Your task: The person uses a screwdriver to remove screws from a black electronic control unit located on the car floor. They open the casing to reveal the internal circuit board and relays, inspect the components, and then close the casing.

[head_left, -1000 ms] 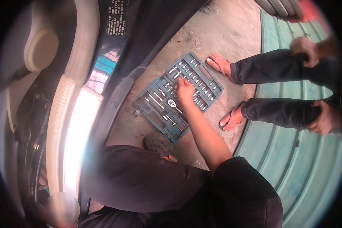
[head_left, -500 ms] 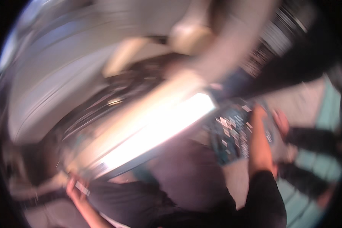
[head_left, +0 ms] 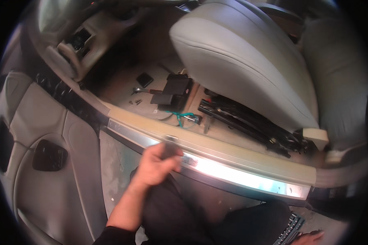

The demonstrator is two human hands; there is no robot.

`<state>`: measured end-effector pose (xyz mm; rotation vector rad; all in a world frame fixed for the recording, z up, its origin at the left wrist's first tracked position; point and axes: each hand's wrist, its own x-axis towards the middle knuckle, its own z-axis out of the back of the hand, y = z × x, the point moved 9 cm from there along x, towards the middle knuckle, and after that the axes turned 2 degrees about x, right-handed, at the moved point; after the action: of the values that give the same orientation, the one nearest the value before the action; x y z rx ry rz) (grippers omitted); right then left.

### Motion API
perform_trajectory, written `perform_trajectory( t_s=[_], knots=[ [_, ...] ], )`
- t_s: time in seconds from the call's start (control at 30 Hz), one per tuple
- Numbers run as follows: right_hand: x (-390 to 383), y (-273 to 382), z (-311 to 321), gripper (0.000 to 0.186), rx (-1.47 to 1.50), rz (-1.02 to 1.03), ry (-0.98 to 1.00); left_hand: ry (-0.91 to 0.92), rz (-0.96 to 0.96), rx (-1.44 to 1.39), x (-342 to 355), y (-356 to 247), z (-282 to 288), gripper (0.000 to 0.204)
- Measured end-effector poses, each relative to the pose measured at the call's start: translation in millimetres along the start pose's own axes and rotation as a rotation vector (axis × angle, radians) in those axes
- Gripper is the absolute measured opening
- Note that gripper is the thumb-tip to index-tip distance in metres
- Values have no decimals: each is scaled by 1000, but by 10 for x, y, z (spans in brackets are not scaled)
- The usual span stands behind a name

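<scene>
My left hand [head_left: 157,165] is closed in front of the door sill [head_left: 237,173], around something blurred, with a small silvery part [head_left: 170,139] above its fingers. At the lower right edge, what seems my right hand [head_left: 310,237] is by the socket case [head_left: 289,228], both cut off, its fingers unclear. Inside the car, a ratchet [head_left: 141,90], small metal pieces [head_left: 136,102], black modules [head_left: 176,87] and a teal cord-like item [head_left: 184,116] lie beyond my left hand.
A grey seat [head_left: 237,57] stands tilted above black rails [head_left: 241,122], with another seat [head_left: 339,77] at right. The open door panel [head_left: 57,188], with a black speaker-like part [head_left: 49,155], fills the left. My dark-clothed legs are below the sill.
My view has swung from the socket case to the car interior. My left hand has risen from the lower left to the middle of the sill. The other person's legs have left view.
</scene>
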<state>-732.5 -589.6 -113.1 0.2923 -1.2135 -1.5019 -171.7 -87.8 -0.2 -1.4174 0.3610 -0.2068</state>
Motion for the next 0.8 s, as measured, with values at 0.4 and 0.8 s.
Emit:
perform_trajectory(
  t_s=[0.4,0.8],
  knots=[
    [-3677,5357,-1840,17,1140,-73,1437,183,-293,-378,969,-892,-383,20],
    [-5399,5591,-3547,41,658,-42,1308,-589,-355,-40,1683,-246,1341,16]
  ],
)
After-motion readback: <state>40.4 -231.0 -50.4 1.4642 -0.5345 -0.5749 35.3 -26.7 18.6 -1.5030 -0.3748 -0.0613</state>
